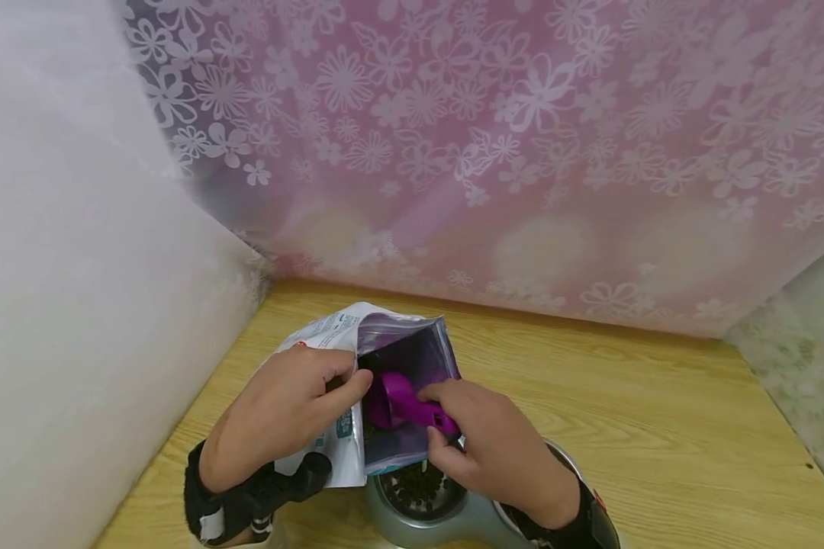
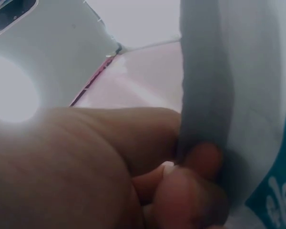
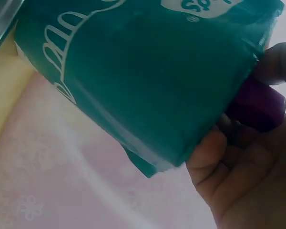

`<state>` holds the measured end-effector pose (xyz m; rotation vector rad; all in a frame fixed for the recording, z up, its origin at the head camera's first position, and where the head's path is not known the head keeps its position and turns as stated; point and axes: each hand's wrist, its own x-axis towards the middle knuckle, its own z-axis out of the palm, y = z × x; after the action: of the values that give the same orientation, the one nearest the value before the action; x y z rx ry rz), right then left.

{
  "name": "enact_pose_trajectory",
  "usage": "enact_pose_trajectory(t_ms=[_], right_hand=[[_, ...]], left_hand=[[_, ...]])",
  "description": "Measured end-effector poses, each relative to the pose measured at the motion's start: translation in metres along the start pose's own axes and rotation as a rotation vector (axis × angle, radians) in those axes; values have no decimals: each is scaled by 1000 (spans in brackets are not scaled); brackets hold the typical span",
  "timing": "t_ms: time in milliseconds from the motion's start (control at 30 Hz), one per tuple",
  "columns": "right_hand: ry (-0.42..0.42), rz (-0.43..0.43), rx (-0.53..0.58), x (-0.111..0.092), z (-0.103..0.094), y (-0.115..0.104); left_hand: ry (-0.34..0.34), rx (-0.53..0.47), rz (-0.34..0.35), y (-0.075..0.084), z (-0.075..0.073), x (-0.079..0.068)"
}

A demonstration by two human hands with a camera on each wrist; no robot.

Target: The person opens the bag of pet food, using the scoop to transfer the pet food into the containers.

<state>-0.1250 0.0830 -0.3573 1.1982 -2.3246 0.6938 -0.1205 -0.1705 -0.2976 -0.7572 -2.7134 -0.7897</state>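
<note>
An open white and teal pouch (image 1: 346,450) with a zip-type mouth stands tilted in front of me, its dark silvery inside facing up and to the right. My left hand (image 1: 281,408) pinches the pouch's left rim between thumb and fingers; the left wrist view shows those fingertips on the pouch edge (image 2: 205,81). In my right hand (image 1: 494,442) is the handle of a purple scoop (image 1: 405,400), whose cup sits inside the pouch mouth. From the right wrist view, the handle end (image 3: 260,105) pokes out past the teal side (image 3: 148,90), with fingers against the pouch edge.
Below the pouch is a grey-green double bowl holder (image 1: 422,526) with metal bowls; small dark pieces lie in the left one, and my right forearm overlaps the other. A wood-grain table (image 1: 659,427) lies beneath, backed by a pink floral curtain (image 1: 453,152), with a white sheet (image 1: 75,229) at left.
</note>
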Motion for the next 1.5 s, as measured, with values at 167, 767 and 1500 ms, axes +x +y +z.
enact_pose_trajectory(t_ms=[167,767,1500], right_hand=[[-9,2,-4,1,5,1],[-48,125,56,0,7,2],[17,261,105,-1,13,-1]], left_hand=[[-2,-5,2,1,0,0],[-16,3,2,3,0,1],[-34,-13,-5,5,1,1]])
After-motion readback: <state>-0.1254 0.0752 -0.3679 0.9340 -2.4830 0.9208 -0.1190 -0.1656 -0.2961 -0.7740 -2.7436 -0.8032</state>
